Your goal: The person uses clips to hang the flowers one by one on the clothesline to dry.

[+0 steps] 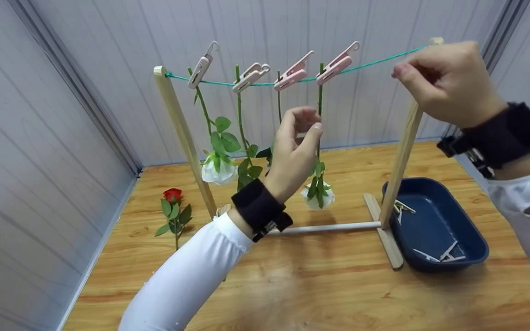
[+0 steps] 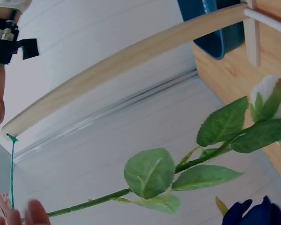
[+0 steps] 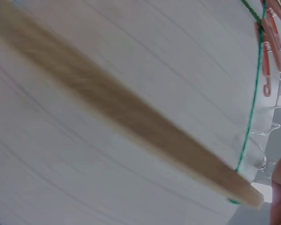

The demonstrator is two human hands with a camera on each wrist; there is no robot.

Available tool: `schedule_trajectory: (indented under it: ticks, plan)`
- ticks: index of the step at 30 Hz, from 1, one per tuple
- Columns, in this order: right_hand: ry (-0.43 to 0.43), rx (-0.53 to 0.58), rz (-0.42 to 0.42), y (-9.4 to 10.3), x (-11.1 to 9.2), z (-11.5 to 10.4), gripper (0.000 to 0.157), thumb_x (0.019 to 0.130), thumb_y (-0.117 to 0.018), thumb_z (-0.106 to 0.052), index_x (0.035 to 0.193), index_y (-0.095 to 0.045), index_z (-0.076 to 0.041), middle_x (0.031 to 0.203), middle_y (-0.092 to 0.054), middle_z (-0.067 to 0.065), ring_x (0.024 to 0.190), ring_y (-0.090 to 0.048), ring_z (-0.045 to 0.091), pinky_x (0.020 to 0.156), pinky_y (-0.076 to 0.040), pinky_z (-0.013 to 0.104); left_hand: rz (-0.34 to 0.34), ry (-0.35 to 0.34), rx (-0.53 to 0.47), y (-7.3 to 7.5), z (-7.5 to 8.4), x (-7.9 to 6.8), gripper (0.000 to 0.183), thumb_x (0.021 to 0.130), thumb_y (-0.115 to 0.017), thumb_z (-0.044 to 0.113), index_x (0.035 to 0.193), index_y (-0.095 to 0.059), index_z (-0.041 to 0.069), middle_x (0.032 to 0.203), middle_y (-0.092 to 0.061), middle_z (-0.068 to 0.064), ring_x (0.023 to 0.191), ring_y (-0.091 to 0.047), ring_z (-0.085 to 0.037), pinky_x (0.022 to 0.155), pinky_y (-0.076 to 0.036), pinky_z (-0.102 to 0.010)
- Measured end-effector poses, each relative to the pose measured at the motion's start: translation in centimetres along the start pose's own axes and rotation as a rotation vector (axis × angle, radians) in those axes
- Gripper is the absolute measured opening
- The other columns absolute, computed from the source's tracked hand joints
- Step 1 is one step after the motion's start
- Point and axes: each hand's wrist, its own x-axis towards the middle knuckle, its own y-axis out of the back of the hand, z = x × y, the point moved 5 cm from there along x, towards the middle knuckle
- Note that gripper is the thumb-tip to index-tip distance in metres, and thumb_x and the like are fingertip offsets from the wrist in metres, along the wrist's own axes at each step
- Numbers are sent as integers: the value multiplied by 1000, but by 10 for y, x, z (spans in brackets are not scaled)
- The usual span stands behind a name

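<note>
My left hand [image 1: 292,147] is raised below the green line [image 1: 380,60], thumb and fingers loosely bent with nothing between them. Its thumb tip is right by the stem of the rightmost white rose [image 1: 312,196], which hangs upside down from a pink clothespin [image 1: 334,71]. Another pink clothespin [image 1: 290,79] and two greyish ones hold more stems. On the left hangs a white rose [image 1: 219,171]; a dark blue flower [image 2: 257,213] shows in the left wrist view, mostly hidden by my hand in the head view. My right hand [image 1: 451,82], empty and loosely curled, is before the right post's top.
The line runs between two wooden posts [image 1: 403,161], joined low down by a white bar [image 1: 334,227]. At the right, a dark blue basin [image 1: 469,220] holds several clothespins [image 1: 449,253]. A red rose [image 1: 173,195] lies on the wooden table [image 1: 320,294] at the left.
</note>
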Motion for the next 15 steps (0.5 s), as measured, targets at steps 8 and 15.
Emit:
schedule_trajectory:
  ticks: [8, 15]
  plan:
    - [-80, 19, 87, 5, -65, 25, 23, 90, -66, 0, 70, -72, 8, 55, -51, 0, 52, -31, -10, 52, -25, 7, -239, 13, -93, -5, -19, -37, 30, 117, -32, 10, 110, -58, -4, 87, -57, 0, 71, -53, -22, 66, -47, -25]
    - [-199, -26, 87, 5, -123, 56, 36, 90, -63, 3, 55, -57, -5, 51, -42, -5, 48, -28, -8, 50, -23, 12, -336, 28, -15, -1, -43, -67, 39, 118, -33, 11, 91, -54, -7, 73, -43, -1, 64, -39, -12, 65, -35, -25]
